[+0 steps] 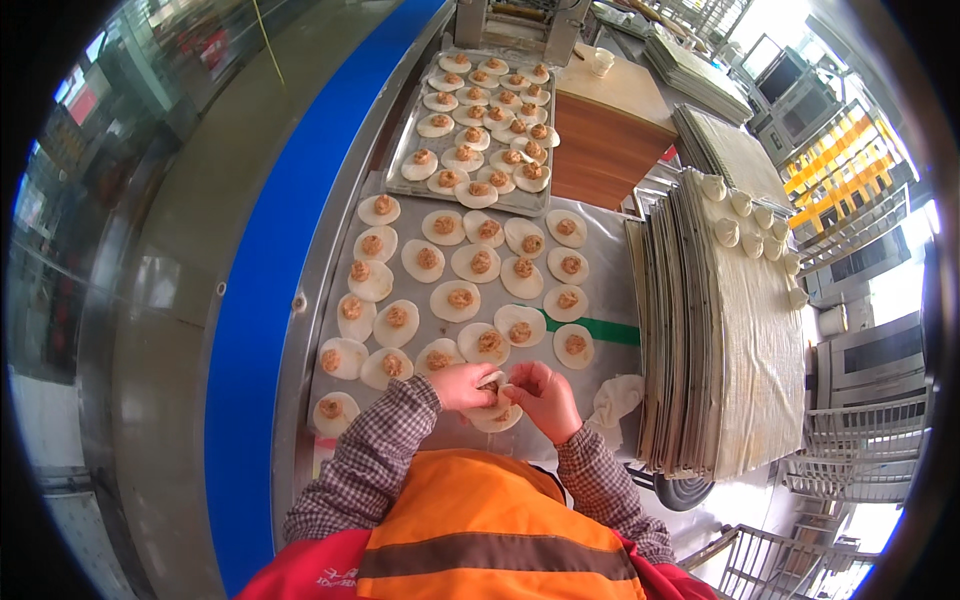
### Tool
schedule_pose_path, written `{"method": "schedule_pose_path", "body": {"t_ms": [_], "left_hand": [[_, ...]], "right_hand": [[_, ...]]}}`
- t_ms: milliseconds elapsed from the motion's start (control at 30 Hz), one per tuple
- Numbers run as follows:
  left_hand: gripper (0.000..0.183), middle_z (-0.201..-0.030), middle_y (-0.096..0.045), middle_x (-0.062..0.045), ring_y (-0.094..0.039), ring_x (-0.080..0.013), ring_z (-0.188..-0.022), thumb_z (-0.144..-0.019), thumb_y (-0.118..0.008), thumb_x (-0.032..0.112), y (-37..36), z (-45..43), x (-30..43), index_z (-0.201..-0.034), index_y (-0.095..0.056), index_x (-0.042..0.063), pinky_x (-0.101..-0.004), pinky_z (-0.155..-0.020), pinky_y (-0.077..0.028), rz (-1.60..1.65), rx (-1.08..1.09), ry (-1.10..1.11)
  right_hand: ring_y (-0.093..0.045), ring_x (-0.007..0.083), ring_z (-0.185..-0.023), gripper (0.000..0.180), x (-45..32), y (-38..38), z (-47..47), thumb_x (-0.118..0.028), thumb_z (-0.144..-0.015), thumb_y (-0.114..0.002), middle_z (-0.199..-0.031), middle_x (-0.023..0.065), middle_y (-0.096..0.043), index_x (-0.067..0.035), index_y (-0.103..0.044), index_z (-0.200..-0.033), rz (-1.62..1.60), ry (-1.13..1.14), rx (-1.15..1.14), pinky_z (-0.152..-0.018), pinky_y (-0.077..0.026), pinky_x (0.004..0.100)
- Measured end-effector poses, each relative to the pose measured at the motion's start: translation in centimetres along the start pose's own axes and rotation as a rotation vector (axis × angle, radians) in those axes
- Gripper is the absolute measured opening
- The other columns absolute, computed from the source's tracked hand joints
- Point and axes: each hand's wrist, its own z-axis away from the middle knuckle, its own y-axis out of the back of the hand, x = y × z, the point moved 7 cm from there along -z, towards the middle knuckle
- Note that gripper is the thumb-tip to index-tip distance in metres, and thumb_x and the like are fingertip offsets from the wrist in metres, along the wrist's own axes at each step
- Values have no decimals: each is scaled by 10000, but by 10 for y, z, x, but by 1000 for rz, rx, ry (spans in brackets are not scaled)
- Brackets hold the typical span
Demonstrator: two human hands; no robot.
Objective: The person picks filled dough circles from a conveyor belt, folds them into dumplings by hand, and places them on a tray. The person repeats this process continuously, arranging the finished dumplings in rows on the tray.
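Note:
Between my two hands is a dough wrapper with meat filling (491, 386), its edge partly folded up. My left hand (463, 388) cups it from the left, thumb near the filling. My right hand (546, 400) pinches the dough edge from the right. Just below, another filled dough round (501, 420) shows, partly covered by my hands. Several flat dough rounds topped with filling, such as this one (460, 300), lie in loose rows on the metal tabletop (607, 285) before me.
Farther off, a metal tray (409, 142) carries many more filled rounds. To the right stands a tall stack of cloth-covered boards (757, 360) with several closed buns (726, 232) on top. A crumpled white cloth (617, 399) lies beside the stack. A blue strip (251, 330) runs along the left.

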Motion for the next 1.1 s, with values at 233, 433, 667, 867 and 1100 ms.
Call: {"method": "schedule_pose_path", "body": {"t_ms": [233,433,667,867,1100], "left_hand": [[416,-1017,-640,-21,-619,-78,-806,-922,-602,243,5,11,-5,-1302,-511,102,-205,-505,-489,577,185,-147],[389,-938,-643,7,-578,-42,-681,-911,-606,208,6,9,10,-1274,-536,87,-187,-460,-421,137,333,-232],[367,-934,-624,0,-555,-41,-688,-907,-580,189,3,4,9,-1266,-548,122,-206,-461,-419,86,275,-234],[343,-836,-581,15,-540,-59,-604,-953,-468,193,-9,10,9,-1288,-520,140,-216,-434,-407,600,213,-92],[371,-851,-633,-21,-597,-92,-707,-928,-487,143,-5,-1,14,-1294,-507,91,-247,-578,-490,-1,152,-33]], "right_hand": [[-629,164,-678,150,-6,9,2,-84,-810,-699,-769,102,-644,12,-650,-914,270,-62,75,-623,-505,281],[-612,94,-716,115,-9,5,2,-28,-814,-694,-763,47,-641,15,-640,-906,311,31,81,-610,-495,246],[-628,176,-679,135,5,5,1,-42,-809,-681,-790,98,-651,11,-638,-925,154,-22,85,-625,-505,289],[-633,151,-700,152,-26,6,8,-44,-818,-680,-804,109,-656,12,-641,-954,424,339,119,-626,-504,277],[-639,130,-705,132,-16,2,5,-41,-854,-656,-800,91,-659,33,-634,-961,217,110,33,-624,-508,258]]}}
